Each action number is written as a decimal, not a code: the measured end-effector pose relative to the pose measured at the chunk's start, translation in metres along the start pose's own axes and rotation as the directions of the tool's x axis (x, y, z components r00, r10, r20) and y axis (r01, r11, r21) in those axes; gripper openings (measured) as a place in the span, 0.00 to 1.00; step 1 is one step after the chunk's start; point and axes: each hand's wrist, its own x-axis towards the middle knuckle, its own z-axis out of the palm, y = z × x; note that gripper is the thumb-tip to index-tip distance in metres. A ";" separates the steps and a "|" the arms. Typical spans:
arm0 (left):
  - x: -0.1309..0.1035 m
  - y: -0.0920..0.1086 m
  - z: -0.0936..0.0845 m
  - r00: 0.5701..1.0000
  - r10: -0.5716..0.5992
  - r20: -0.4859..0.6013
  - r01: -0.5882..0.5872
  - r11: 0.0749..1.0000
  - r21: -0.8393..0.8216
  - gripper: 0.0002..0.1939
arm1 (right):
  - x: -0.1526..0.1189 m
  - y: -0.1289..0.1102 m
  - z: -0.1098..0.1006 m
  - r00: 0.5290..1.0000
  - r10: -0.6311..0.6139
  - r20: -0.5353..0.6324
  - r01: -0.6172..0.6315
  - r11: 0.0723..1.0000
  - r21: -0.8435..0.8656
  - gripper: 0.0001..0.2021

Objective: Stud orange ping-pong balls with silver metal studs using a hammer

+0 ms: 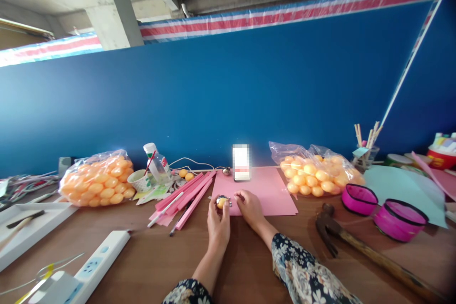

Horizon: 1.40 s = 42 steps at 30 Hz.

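Between the thumb and fingers of my left hand (218, 225) is a small orange ball (221, 202) with shiny metallic parts on it. My right hand (250, 208) is just to the right, its fingers bent and pressed together beside the ball's small metallic end; whether they pinch anything is too small to tell. Both hands are over the near part of a pink sheet (278, 194) on the brown table. A small round metallic object (226, 170) and a blurred white upright item (242, 161) stand at the sheet's far edge.
Pink strips (194, 199), a bottle (156, 164), a paper cup (138, 180) and a bag of orange balls (101, 180) lie left. Another ball bag (317, 173), a hammer (374, 251) and magenta rings (401, 221) are right. A power strip (96, 263) is near left.
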 end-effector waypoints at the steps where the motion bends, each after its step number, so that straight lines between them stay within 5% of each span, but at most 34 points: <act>1: 0.000 0.000 0.000 1.000 -0.001 0.000 0.001 1.000 0.001 0.24 | 0.000 0.000 0.000 1.000 0.000 0.002 0.000 1.000 -0.002 0.10; 42: -0.001 0.002 0.000 1.000 -0.008 0.014 0.008 1.000 0.013 0.24 | -0.001 -0.001 0.000 1.000 -0.012 0.020 0.012 1.000 -0.023 0.09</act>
